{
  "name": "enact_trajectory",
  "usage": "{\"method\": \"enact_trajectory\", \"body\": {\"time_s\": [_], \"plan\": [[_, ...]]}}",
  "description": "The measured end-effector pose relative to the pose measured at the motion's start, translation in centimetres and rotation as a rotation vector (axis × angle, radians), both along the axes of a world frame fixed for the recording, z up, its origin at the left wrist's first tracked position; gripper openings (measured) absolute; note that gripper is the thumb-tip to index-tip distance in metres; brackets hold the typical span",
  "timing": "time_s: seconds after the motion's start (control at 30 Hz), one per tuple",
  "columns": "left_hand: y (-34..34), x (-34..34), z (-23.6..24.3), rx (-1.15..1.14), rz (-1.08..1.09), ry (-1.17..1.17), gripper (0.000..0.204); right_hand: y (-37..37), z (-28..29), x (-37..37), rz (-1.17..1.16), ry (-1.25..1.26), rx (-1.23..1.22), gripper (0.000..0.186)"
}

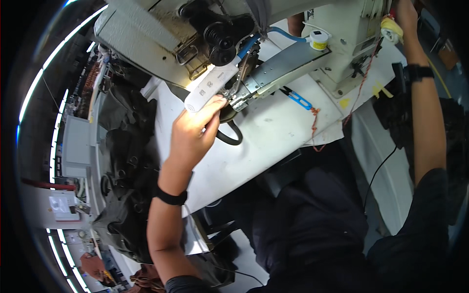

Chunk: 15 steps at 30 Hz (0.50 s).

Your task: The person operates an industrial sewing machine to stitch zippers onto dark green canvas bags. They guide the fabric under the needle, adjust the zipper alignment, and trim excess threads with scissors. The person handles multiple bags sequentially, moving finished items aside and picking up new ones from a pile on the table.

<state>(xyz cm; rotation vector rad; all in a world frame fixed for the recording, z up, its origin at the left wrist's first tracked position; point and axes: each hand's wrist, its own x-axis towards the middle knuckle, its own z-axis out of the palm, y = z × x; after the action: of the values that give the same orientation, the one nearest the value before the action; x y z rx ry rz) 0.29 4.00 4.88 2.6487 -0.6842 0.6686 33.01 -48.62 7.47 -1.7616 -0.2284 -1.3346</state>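
My left hand [198, 127] is at the needle area of an industrial sewing machine [288, 68], its fingertips pinched beside a white oblong unit [207, 90]; what they hold is hidden. A dark curved strap [234, 136] lies just beyond that hand on the white tabletop [234, 168], its far end under the machine's arm. My right hand [405, 17] is raised at the machine's upper right, next to a pale yellow cloth bundle [391, 29]; its fingers are cut off by the picture's edge. Blue thread snips [298, 97] with orange cord rest on the table.
A heap of dark olive material with rings [119, 161] lines the table's left side. A small white cylinder [318, 40] sits on the machine arm. Red thread and a black cable hang at the right. Beyond the machine a small part of someone's skin [295, 24] shows.
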Motion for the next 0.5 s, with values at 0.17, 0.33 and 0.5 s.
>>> {"method": "enact_trajectory", "body": {"time_s": [0.17, 0.33, 0.5], "plan": [[2.1, -1.5, 3.3, 0.482, 0.076, -0.122, 0.041, 6.1, -4.2, -18.8, 0.391, -0.006, 0.406, 0.035], [5.0, 1.7, -0.1, 0.629, 0.132, -0.158, 0.05, 25.1, -8.7, -30.3, 1.096, 0.797, 0.237, 0.03], [4.6, 2.7, 0.1, 0.656, 0.168, -0.274, 0.04, 32.3, -6.5, -26.2, 1.279, 0.884, 0.453, 0.032]]}}
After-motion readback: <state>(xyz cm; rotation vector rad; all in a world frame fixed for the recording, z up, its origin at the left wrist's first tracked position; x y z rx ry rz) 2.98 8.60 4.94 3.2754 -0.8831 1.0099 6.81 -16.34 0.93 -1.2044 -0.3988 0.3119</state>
